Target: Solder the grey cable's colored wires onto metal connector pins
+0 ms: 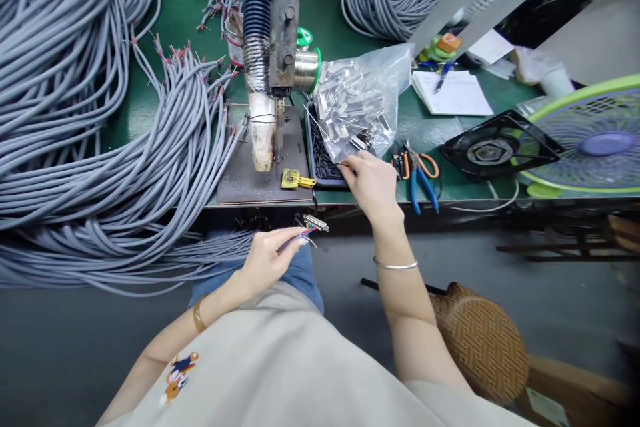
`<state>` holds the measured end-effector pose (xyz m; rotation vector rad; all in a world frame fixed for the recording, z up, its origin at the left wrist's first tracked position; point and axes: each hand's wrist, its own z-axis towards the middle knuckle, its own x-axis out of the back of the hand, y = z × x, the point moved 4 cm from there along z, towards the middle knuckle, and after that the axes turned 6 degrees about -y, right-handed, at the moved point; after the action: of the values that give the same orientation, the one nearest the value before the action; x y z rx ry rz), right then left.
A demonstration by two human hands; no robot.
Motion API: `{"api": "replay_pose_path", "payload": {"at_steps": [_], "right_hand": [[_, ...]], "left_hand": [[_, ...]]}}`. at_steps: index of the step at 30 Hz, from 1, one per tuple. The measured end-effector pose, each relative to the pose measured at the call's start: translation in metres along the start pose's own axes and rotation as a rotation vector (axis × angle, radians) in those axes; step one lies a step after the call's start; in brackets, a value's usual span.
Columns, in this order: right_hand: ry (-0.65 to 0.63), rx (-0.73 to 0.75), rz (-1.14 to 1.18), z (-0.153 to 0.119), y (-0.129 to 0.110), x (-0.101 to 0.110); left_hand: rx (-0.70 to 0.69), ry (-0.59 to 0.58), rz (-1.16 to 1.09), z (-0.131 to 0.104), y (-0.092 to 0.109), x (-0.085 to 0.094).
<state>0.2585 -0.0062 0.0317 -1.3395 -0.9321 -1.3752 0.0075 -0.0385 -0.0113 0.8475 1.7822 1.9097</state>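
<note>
Just in front of the table edge, my left hand [267, 253] pinches the coloured wires [309, 229] of a multi-pin metal connector [316, 222]. The connector sticks out past the fingertips, pins and wires showing. My right hand [373, 183] reaches over the dark tray [325, 181], which holds many short black tubes [323, 150]. Its thumb and forefinger are closed together at the tray's right side; whatever is between them is too small to make out. Partly over the tray lies a clear plastic bag [357, 97] of metal connectors, touching my right hand's far side.
A soldering iron clamp [284, 47] and ribbed hose [259, 20] hang over a brown board [240, 177] with a yellow sponge [290, 179]. Grey cables [165, 147] fill the left. Blue-handled pliers [420, 183], a black fan [500, 147] and a green fan [605, 140] stand right.
</note>
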Motion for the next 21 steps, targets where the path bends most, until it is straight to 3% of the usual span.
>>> {"api": "replay_pose_path", "payload": {"at_steps": [4,7,11,16,18,21], "right_hand": [[-0.047,0.028,0.028,0.014,0.003,-0.012],[-0.038,0.049,0.05,0.014,0.006,-0.012],[0.116,0.008,0.158,0.0,0.01,0.0],[0.333,-0.122,0.534,-0.048,-0.002,0.027],[0.281,-0.131,0.796,-0.067,-0.019,0.029],[0.125,0.004,1.006,-0.084,-0.056,0.019]], "left_hand": [[0.075,0.102,-0.025,0.002,-0.001,0.016],[0.057,0.212,-0.042,0.004,-0.001,0.029],[0.014,0.27,0.066,0.007,0.0,0.037],[-0.057,0.333,0.142,0.008,0.005,0.036],[-0.049,0.339,0.137,0.008,0.008,0.035],[-0.005,0.352,0.086,0.008,0.01,0.033]]}}
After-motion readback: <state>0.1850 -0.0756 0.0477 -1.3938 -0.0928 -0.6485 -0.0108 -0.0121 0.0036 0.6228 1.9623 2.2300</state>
